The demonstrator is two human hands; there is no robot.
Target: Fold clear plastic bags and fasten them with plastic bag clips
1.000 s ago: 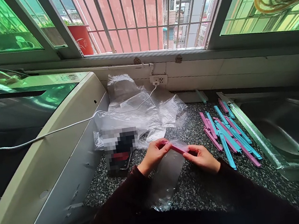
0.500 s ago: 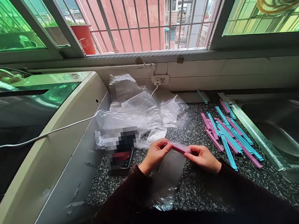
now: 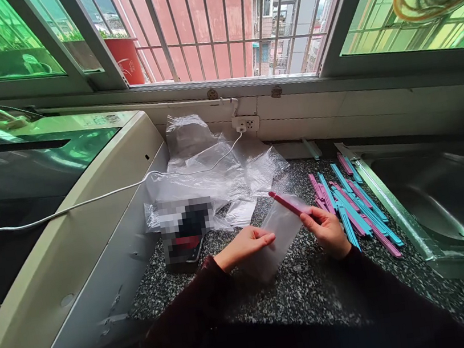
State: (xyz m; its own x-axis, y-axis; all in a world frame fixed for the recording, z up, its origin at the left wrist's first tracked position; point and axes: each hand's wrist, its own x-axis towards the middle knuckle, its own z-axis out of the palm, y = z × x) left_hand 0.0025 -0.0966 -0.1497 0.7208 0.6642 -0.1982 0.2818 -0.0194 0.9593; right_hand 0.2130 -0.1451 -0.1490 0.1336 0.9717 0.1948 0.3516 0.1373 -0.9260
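Over the speckled counter my right hand (image 3: 327,231) grips one end of a pink bag clip (image 3: 287,203). The clip runs along the top edge of a clear plastic bag (image 3: 278,251), which hangs below it. My left hand (image 3: 248,245) is closed in a pinch on the left side of that bag, below the clip's free end. To the right of my right hand lies a loose pile of pink and blue bag clips (image 3: 354,203). Whether the clip is fully snapped shut I cannot tell.
Crumpled clear plastic bags (image 3: 209,168) lie at the back beside a blurred phone (image 3: 193,251). A washing machine (image 3: 123,195) stands left, with a white cable (image 3: 89,202) crossing it to a wall socket (image 3: 246,123). The steel sink (image 3: 399,196) is at the right.
My left hand has left the clip's left end and moved down to the bag. My right hand has turned and shifted right, tilting the clip so its free end points up and left.
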